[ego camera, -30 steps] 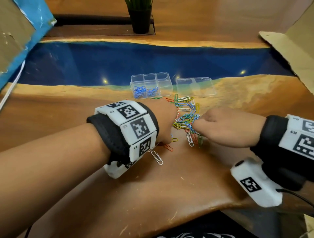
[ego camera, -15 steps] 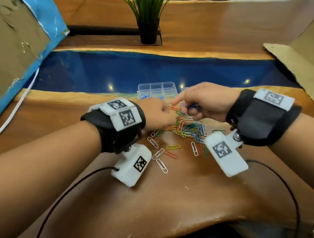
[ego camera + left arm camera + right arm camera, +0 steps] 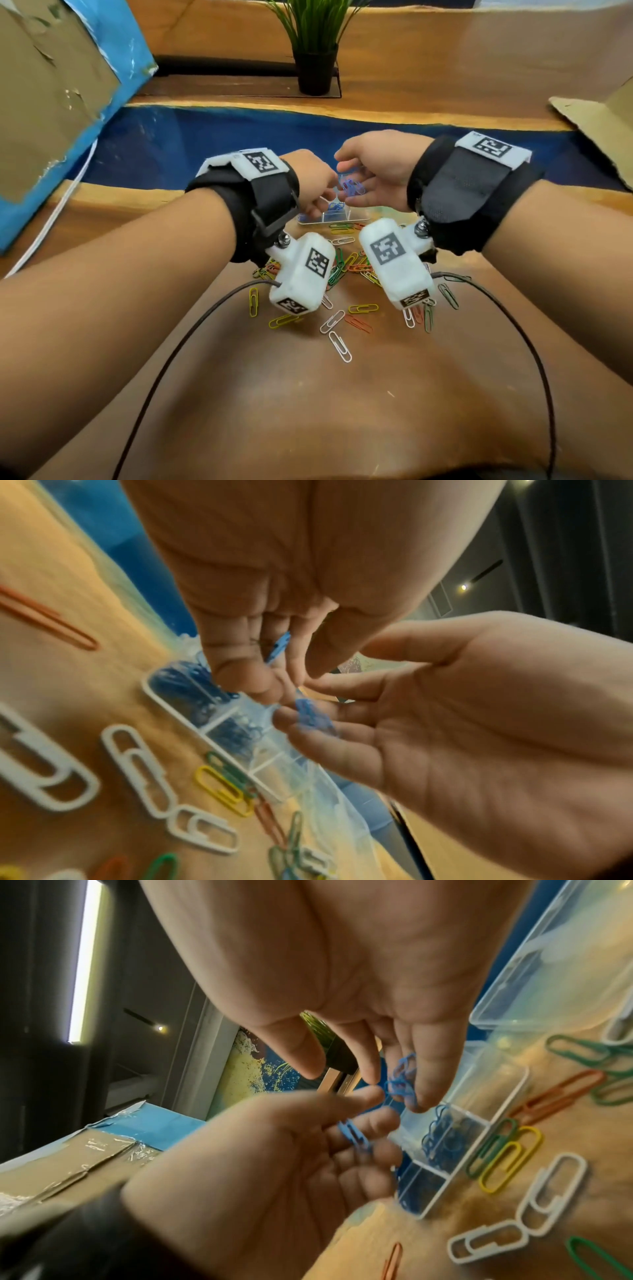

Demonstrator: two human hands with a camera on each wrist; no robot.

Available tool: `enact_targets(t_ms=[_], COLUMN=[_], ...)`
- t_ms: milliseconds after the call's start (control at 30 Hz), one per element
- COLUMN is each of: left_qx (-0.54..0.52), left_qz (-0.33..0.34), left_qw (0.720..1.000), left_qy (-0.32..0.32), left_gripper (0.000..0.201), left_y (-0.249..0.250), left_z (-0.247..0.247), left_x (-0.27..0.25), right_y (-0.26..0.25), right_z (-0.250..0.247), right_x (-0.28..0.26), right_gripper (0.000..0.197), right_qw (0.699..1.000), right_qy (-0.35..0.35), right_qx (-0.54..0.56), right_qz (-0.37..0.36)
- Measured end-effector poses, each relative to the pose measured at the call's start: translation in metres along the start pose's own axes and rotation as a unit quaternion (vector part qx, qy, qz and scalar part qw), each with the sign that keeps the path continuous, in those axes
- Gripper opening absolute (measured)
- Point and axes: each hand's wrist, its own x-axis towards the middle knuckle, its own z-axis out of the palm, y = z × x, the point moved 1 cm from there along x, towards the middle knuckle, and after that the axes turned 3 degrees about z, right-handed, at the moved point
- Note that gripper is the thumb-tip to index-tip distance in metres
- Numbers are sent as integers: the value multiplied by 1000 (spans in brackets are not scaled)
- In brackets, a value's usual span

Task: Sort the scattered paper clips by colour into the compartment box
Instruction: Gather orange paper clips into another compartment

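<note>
A clear compartment box (image 3: 329, 216) stands on the wooden table, with blue clips in its two near-left compartments (image 3: 185, 685). Both hands hover over it. My left hand (image 3: 322, 202) has curled fingers and pinches one blue paper clip (image 3: 279, 647). My right hand (image 3: 346, 181) is turned palm up beside it, fingers relaxed, and a few blue clips (image 3: 352, 186) lie on its fingers (image 3: 400, 1080). The fingertips of the two hands almost touch. Scattered clips (image 3: 346, 263) in green, yellow, orange and white lie just in front of the box, partly hidden under the wrist cameras.
The box's clear lid (image 3: 565, 961) lies open to the right. A potted plant (image 3: 315, 65) stands at the back. Cardboard panels stand at the left (image 3: 51, 102) and right (image 3: 603, 120). Two black cables (image 3: 171, 359) cross the near table.
Both hands have lifted off the clip pile and moved away from me to above the box. The right hand has turned palm up with blue clips on it.
</note>
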Motion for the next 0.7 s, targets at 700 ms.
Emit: enact_targets(t_ms=[700], left_qx=[210], left_qz=[111], left_qw=[971], left_qy=[33], left_gripper=[35], left_y=[0], left_z=[-2], left_x=[-7], right_y=[17], right_z=[-21], right_x=[-5], right_gripper=[23], right_qw=[998], right_qy=[13], right_qx=[-30], right_qz=[-47])
